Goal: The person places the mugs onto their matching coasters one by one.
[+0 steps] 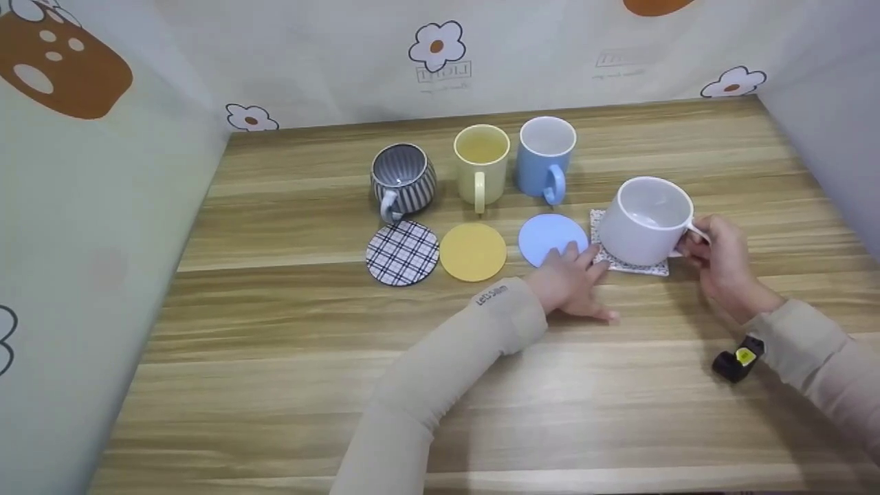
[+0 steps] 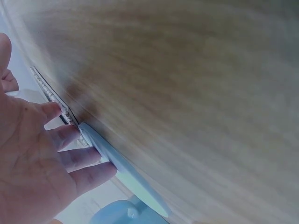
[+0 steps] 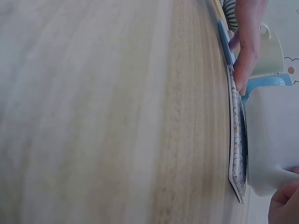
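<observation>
Two hands at work on a wooden table (image 1: 275, 385), listed near to far.

1. Small black and yellow device (image 1: 738, 358), near right, by the right sleeve.
2. Left hand (image 1: 574, 282): fingers straight and flat on the table, tips touching the near left edge of the patterned square coaster (image 1: 636, 267) and the blue round coaster (image 1: 550, 237).
3. Right hand (image 1: 722, 265): fingers curled round the handle of the white mug (image 1: 646, 220).
4. White mug: tilted, base on or just above the square coaster, right of centre. Likely ceramic: stiff, fairly heavy, breakable, smooth-sided; the handle is the sure hold. The coaster looks thin and light, apt to slide.
5. Coaster row, leftward: blue, yellow coaster (image 1: 473, 252), plaid coaster (image 1: 402, 253).
6. Far row: striped mug (image 1: 403, 180), yellow mug (image 1: 481, 165), blue mug (image 1: 545, 159), handles facing near. The blue mug stands closest to the white one.
</observation>
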`<state>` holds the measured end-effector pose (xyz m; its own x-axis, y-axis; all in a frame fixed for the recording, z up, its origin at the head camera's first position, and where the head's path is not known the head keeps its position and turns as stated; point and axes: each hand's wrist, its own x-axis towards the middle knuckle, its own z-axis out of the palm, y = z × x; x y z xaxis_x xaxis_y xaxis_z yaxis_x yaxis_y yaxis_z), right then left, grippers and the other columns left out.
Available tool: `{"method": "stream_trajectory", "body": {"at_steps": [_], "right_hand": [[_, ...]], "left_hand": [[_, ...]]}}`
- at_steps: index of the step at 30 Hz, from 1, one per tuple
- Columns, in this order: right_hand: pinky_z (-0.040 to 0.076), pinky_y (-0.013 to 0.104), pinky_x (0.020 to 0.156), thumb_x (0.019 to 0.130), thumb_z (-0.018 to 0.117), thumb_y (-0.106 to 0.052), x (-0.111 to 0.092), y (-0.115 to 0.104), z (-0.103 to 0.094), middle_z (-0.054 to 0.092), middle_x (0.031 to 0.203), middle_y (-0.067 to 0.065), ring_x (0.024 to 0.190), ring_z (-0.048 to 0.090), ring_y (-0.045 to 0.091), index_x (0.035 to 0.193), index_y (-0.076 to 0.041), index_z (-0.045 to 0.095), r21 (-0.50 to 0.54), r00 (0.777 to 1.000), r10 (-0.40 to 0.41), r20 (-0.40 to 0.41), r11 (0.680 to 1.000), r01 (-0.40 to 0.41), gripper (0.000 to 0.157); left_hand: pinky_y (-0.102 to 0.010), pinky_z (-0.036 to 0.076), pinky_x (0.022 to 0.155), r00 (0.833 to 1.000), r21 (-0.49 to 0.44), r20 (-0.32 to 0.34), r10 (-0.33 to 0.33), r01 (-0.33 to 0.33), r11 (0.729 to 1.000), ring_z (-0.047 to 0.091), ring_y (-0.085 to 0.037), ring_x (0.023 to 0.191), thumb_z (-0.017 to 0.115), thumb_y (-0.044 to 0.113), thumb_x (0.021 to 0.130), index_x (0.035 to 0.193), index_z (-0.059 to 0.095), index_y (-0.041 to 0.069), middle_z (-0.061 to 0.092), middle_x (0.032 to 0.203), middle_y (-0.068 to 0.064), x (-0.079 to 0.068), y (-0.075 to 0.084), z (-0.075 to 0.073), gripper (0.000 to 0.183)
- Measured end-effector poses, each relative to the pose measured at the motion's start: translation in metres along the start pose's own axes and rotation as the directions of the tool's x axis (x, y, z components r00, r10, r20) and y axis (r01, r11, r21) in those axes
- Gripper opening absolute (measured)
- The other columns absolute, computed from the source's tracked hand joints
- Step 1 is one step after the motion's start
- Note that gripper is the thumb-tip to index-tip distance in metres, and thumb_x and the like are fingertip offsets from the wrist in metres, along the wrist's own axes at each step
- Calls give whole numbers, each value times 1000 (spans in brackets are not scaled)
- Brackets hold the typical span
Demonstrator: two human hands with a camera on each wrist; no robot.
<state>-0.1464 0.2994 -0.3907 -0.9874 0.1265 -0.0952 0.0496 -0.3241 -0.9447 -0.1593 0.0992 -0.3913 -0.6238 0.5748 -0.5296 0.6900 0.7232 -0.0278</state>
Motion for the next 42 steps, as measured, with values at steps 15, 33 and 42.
{"method": "stream_trajectory", "body": {"at_steps": [15,33,42], "right_hand": [[5,33,53,85,23,-2,-3,5,-4,32,42,-4,43,33,10,47,-11,40,-9,1000,-17,7,1000,17,43],[9,32,51,87,20,-3,-3,8,-9,32,45,-5,46,32,10,50,-13,41,-45,995,10,98,999,-6,43],[24,24,45,88,24,-5,-3,6,-9,36,45,-4,47,38,10,51,-12,44,-68,997,16,73,998,-11,43]], "left_hand": [[-41,13,113,1000,21,-12,14,-13,1000,1,-26,141,25,78,79,148,1,28,-7,155,3,-2,2,-1,89],[-41,10,113,1000,-3,-4,30,-30,1000,-1,-26,141,27,78,79,148,-1,28,-8,155,2,-3,0,0,90],[-41,10,113,1000,21,-2,28,-28,999,0,-27,141,27,77,80,148,-2,28,-10,154,2,-3,-1,0,88]]}}
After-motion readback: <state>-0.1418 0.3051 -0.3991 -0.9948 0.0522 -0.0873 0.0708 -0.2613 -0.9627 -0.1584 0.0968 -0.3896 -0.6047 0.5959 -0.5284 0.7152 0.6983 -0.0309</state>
